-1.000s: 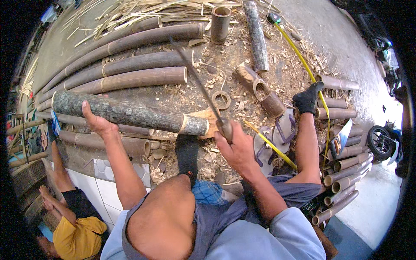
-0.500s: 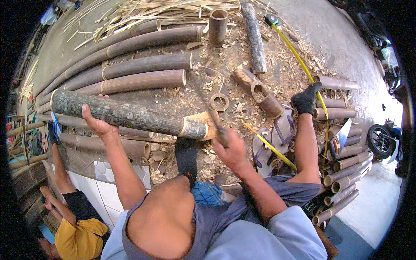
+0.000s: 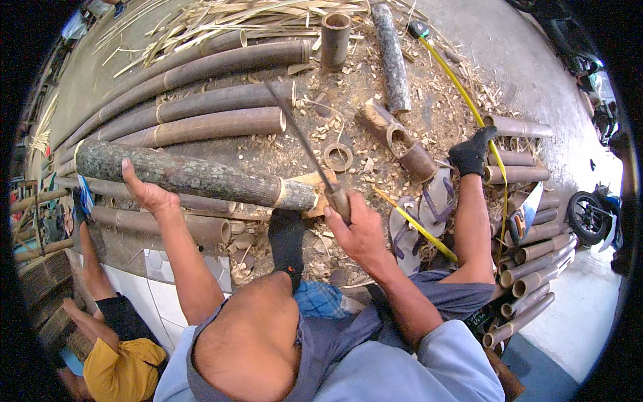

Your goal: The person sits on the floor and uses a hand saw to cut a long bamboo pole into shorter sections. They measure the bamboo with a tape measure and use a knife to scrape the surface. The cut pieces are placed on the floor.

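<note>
My left hand (image 3: 151,193) is wrapped round a bark-covered log (image 3: 201,175) from beneath, thumb up along its side. The log lies slantwise in front of me, its pale, bared right end (image 3: 298,195) against a flat wooden block (image 3: 324,182). In my right hand (image 3: 360,231) is the wooden handle of a long, thin-bladed knife (image 3: 301,142). Its blade points up and to the left, just beyond the trimmed end of the log and apart from it. My black-socked foot (image 3: 286,244) stands below that end.
Long bamboo poles (image 3: 234,97) lie at the far left, cut bamboo pieces (image 3: 529,281) at the right. A notched bamboo piece (image 3: 402,144), a bamboo ring (image 3: 337,157), a yellow tape measure (image 3: 455,77) and flip-flops (image 3: 408,231) lie among wood chips. Another person (image 3: 124,362) sits at lower left.
My right hand has turned, and the knife's blade now leans further left, its tip over the bamboo poles. The log has shifted slightly left with my left hand still round it.
</note>
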`<state>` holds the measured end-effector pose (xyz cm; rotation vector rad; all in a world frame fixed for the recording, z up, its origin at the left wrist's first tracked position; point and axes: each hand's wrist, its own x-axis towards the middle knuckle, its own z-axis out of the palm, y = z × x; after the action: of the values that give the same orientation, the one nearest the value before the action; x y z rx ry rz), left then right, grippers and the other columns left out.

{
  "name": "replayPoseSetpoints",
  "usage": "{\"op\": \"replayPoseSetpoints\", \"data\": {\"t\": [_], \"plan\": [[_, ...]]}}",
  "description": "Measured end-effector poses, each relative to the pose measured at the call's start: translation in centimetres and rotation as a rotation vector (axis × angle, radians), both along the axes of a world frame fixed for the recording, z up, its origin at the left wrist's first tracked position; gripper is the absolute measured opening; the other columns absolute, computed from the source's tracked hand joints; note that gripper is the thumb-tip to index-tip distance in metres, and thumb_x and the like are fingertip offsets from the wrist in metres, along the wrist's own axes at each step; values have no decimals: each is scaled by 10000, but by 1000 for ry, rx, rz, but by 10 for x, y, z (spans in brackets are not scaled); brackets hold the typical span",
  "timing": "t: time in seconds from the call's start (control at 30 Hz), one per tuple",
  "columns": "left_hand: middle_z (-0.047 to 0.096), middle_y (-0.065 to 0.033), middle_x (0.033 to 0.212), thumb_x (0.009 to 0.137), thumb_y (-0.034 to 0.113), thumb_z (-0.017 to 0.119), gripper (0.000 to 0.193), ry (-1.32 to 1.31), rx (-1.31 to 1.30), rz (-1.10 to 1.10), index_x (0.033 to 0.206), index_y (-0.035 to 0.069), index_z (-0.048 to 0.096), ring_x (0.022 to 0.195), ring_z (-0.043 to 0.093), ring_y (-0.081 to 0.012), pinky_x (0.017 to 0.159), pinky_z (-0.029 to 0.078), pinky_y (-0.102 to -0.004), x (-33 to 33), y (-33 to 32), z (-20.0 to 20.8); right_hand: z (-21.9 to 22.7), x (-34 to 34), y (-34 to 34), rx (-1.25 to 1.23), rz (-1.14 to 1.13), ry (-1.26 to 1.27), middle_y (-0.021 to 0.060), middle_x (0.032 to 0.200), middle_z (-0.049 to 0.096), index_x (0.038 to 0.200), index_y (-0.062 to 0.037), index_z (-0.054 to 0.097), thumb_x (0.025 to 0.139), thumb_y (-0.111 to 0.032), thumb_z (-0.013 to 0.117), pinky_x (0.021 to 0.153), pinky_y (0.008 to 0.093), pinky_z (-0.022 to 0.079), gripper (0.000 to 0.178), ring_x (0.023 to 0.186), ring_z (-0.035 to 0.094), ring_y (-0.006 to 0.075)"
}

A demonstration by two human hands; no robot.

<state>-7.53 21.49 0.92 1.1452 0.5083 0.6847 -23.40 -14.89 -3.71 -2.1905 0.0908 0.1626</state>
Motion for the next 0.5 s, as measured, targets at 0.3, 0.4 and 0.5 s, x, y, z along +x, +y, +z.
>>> {"op": "replayPoseSetpoints", "data": {"t": [0.3,0.4,0.5], "plan": [[631,-136,1178,895,430,655,610,-66,8,-3,1306,-6,545,980,663,-287,824,587,-454,-2,-4,-1,-43,-3,3,-279,108,347,274,834,702,1290,-24,519,947,-433,623,675,564,554,544,766,692,477],[649,-135,1092,894,444,646,593,-10,-2,1,1278,2,553,950,666,-294,790,576,-455,-3,1,-6,-19,3,-1,-73,-1,92,282,864,699,1279,-11,530,940,-437,631,690,544,557,552,789,698,462],[646,-132,1058,893,454,643,584,-25,9,-29,1264,11,556,937,663,-292,793,565,-447,-3,4,-8,-13,3,1,22,-27,25,280,878,700,1263,11,533,929,-453,631,711,554,554,580,787,700,451]]}}
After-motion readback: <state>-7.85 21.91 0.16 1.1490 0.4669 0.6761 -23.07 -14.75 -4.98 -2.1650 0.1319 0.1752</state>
